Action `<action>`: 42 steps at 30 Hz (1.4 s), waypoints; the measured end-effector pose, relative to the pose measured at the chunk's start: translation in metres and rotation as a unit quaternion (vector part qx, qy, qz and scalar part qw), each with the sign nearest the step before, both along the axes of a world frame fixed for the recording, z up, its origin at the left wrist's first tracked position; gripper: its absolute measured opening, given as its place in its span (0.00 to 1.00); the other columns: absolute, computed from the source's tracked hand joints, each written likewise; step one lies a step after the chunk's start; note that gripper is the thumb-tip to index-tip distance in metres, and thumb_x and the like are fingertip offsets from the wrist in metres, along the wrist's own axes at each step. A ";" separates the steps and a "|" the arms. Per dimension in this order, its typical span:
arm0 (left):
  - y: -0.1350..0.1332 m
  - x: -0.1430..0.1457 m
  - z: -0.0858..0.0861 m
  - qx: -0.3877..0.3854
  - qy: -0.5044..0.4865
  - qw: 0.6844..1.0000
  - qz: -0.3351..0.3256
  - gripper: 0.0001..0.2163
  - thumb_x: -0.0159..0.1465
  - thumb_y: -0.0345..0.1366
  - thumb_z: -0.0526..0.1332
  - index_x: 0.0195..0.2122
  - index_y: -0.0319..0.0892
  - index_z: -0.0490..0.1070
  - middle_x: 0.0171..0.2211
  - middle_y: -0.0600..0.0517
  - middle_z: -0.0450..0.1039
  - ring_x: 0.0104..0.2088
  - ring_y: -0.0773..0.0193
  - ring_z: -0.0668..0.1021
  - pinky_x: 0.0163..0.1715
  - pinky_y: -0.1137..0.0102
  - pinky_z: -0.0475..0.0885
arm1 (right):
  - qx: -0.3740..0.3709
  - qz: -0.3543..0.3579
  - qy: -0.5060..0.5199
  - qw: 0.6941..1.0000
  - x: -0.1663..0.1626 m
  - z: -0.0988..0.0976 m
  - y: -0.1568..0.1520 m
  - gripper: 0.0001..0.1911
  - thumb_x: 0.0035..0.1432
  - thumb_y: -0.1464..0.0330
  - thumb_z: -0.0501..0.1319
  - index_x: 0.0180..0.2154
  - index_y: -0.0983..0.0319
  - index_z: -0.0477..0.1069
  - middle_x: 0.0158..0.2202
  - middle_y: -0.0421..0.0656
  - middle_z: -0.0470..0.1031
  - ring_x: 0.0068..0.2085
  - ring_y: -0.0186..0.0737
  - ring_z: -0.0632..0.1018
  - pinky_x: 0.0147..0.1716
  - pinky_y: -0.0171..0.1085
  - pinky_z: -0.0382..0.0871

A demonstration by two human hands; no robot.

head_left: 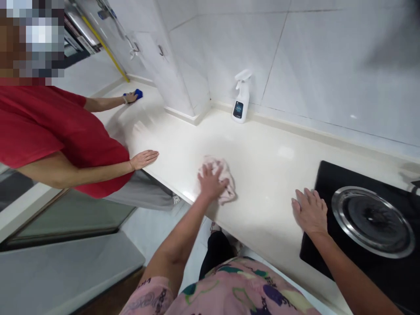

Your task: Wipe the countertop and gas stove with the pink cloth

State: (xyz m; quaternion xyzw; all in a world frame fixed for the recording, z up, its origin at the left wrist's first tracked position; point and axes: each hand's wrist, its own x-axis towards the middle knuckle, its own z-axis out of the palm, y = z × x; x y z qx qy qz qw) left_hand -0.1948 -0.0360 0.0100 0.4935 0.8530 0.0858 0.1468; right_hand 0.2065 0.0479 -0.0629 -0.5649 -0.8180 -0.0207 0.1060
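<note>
My left hand (213, 182) bears down on a crumpled pale pink cleaning cloth (230, 191) that lies on the white countertop (262, 183). Its fingers are bent over the cloth and part of the cloth is hidden beneath the palm. My right hand (311, 211) rests open at the left edge of the black cooktop (318, 258), fingers spread and nothing held. Against the wall, beyond the cloth, stands an upright white spray bottle (243, 94) with a dark label.
At the left, a person in a red shirt (75, 131) leans over the counter. One of their hands (132, 96) is on a blue cloth (139, 93); the other (144, 159) lies flat near the edge. A tiled pillar (180, 65) juts out behind the counter. A round metal-rimmed burner (374, 221) sits at right.
</note>
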 end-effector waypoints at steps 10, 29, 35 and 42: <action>-0.103 0.067 -0.031 0.082 0.006 0.992 -0.100 0.30 0.64 0.54 0.66 0.68 0.63 0.67 0.78 0.48 0.50 0.76 0.38 0.52 0.69 0.34 0.53 | -0.005 0.007 0.001 1.000 0.002 0.001 -0.005 0.33 0.75 0.54 0.42 0.67 0.64 0.68 0.71 0.57 0.64 0.75 0.61 0.56 0.71 0.62 0.52; -0.140 0.040 -0.061 0.169 -0.004 0.955 0.245 0.26 0.69 0.42 0.59 0.68 0.42 0.66 0.78 0.37 0.35 0.77 0.38 0.47 0.72 0.41 0.54 | 0.006 0.009 0.029 1.000 0.006 -0.005 -0.002 0.30 0.71 0.57 0.49 0.66 0.61 0.68 0.71 0.56 0.64 0.73 0.65 0.57 0.67 0.67 0.56; -0.189 0.104 -0.088 0.220 -0.038 0.972 0.070 0.25 0.68 0.43 0.61 0.66 0.49 0.68 0.80 0.46 0.25 0.78 0.37 0.37 0.72 0.33 0.46 | 0.018 0.021 0.025 0.999 0.004 -0.002 -0.005 0.31 0.72 0.56 0.46 0.66 0.65 0.69 0.71 0.59 0.64 0.73 0.66 0.58 0.68 0.68 0.55; -0.144 0.035 -0.043 0.139 0.007 0.985 0.106 0.26 0.65 0.44 0.63 0.64 0.47 0.73 0.78 0.40 0.45 0.77 0.33 0.46 0.70 0.32 0.47 | 0.026 0.012 0.003 1.000 -0.001 0.001 -0.004 0.29 0.73 0.57 0.47 0.65 0.64 0.70 0.70 0.58 0.66 0.73 0.63 0.58 0.68 0.64 0.54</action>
